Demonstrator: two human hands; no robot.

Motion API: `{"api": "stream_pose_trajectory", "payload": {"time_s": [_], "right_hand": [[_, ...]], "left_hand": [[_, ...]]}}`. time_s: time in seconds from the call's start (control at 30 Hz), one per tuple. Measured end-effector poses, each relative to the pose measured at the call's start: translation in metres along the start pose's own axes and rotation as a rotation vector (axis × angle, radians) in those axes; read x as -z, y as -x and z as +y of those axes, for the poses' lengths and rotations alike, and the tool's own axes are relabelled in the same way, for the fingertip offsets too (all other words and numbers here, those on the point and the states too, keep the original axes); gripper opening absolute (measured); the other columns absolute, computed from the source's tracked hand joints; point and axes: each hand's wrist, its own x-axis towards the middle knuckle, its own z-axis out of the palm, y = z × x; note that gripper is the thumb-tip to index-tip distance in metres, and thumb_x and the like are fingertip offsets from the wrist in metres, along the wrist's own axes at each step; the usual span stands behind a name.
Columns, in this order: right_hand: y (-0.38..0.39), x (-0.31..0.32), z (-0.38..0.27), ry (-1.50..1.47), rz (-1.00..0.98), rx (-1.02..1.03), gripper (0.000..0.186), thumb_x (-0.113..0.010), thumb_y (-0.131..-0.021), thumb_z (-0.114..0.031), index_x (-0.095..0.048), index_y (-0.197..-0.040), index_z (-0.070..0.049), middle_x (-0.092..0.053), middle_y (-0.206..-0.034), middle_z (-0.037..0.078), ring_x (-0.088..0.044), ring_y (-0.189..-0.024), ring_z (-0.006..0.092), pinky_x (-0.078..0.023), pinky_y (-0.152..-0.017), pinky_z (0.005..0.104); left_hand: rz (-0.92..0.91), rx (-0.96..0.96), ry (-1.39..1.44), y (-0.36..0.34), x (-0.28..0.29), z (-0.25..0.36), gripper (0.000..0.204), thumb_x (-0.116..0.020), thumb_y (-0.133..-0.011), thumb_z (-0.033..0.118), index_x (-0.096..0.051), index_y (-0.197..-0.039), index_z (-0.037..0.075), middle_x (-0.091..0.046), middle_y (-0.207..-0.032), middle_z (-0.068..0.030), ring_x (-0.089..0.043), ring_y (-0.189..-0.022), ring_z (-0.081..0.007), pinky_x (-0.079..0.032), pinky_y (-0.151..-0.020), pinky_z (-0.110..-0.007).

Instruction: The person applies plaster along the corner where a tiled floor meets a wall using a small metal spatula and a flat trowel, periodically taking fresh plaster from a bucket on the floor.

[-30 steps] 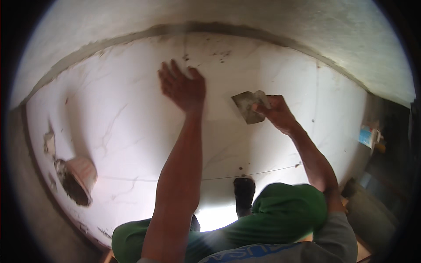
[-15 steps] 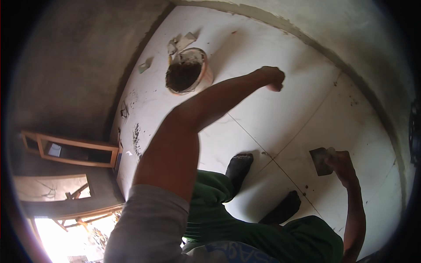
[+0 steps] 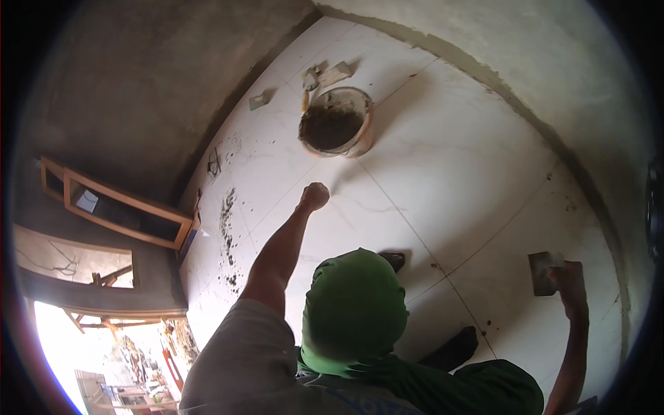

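My left hand (image 3: 315, 196) is closed into a fist above the white tiled floor (image 3: 429, 183), just on the near side of a bucket. Whether anything is inside that fist is hidden. The bucket (image 3: 364, 131) is round and pale, and dark wet-looking mortar (image 3: 332, 128) fills its lower part. Over at the right, my right hand (image 3: 570, 282) is wrapped round the grip of a flat rectangular trowel (image 3: 540, 277). The trowel's dark plate lies near the floor; I cannot tell if it touches. A rounded green cloth-covered shape (image 3: 356, 311) hides the floor between my arms.
Beyond the bucket lie a pale scrap (image 3: 337, 73) and another small flat piece (image 3: 259, 101). Dark crumbs (image 3: 227, 221) are scattered at the left. Grey walls (image 3: 145, 76) bound the floor. A wooden frame (image 3: 124, 200) stands at the left, above a bright opening. My dark-covered foot (image 3: 453, 349) is on the tiles.
My left fist has swung left and nearer, from beyond the bucket's right side to its near side. The whole view has shifted, and the green shape has come up. The trowel stays in my right hand.
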Motion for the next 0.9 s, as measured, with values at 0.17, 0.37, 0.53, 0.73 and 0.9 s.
{"api": "stream_pose_trajectory", "payload": {"time_s": [0.17,0.37,0.53,0.73,0.9], "right_hand": [[-0.028,0.005,-0.046,0.183,-0.015,-0.080,0.024,-0.067,-0.093,-0.021,-0.063,-0.078,-0.002,-0.048,-0.069,-0.006,-0.043,-0.069,0.0042,-0.037,-0.059,0.0346],[-0.094,-0.045,-0.129,0.475,-0.115,0.136,0.016,-0.063,-0.091,-0.015,-0.064,-0.081,-0.003,-0.058,-0.066,0.008,-0.058,-0.062,0.0167,-0.046,-0.059,0.0391],[-0.168,-0.112,-0.121,0.905,-0.376,0.778,0.007,-0.063,-0.086,-0.010,-0.066,-0.086,-0.003,-0.068,-0.077,0.020,-0.071,-0.071,0.0353,-0.053,-0.064,0.0444],[-0.261,-0.256,-0.129,0.277,-0.475,0.024,0.020,-0.070,-0.082,-0.020,-0.071,-0.078,0.000,-0.062,-0.065,0.003,-0.055,-0.064,0.0105,-0.046,-0.060,0.0379],[-0.360,-0.360,-0.156,-0.054,-0.232,0.159,0.034,-0.069,-0.084,-0.025,-0.058,-0.068,0.002,-0.046,-0.056,0.001,-0.041,-0.058,0.0119,-0.037,-0.055,0.0417]], "left_hand": [[-0.062,0.091,0.242,0.019,-0.057,-0.016,0.032,-0.061,-0.094,0.024,-0.074,-0.116,0.005,-0.076,-0.120,-0.0209,-0.071,-0.120,-0.0382,-0.055,-0.105,-0.046],[0.052,0.013,0.224,-0.050,-0.066,-0.054,0.030,-0.060,-0.096,0.029,-0.077,-0.110,0.009,-0.077,-0.117,-0.0217,-0.072,-0.116,-0.0381,-0.056,-0.101,-0.046],[0.240,0.002,0.235,-0.164,-0.014,-0.151,0.036,-0.060,-0.097,0.038,-0.080,-0.107,0.009,-0.079,-0.114,-0.0170,-0.076,-0.105,-0.0352,-0.060,-0.094,-0.045],[0.505,0.148,0.538,-0.286,0.096,-0.125,0.025,-0.056,-0.095,0.020,-0.072,-0.081,0.008,-0.071,-0.078,-0.0066,-0.065,-0.074,-0.0195,-0.051,-0.072,-0.038],[0.203,0.009,0.440,-0.325,0.119,-0.005,0.044,-0.063,-0.096,0.035,-0.074,-0.127,0.005,-0.077,-0.121,-0.0184,-0.073,-0.114,-0.0322,-0.056,-0.100,-0.041]]}}
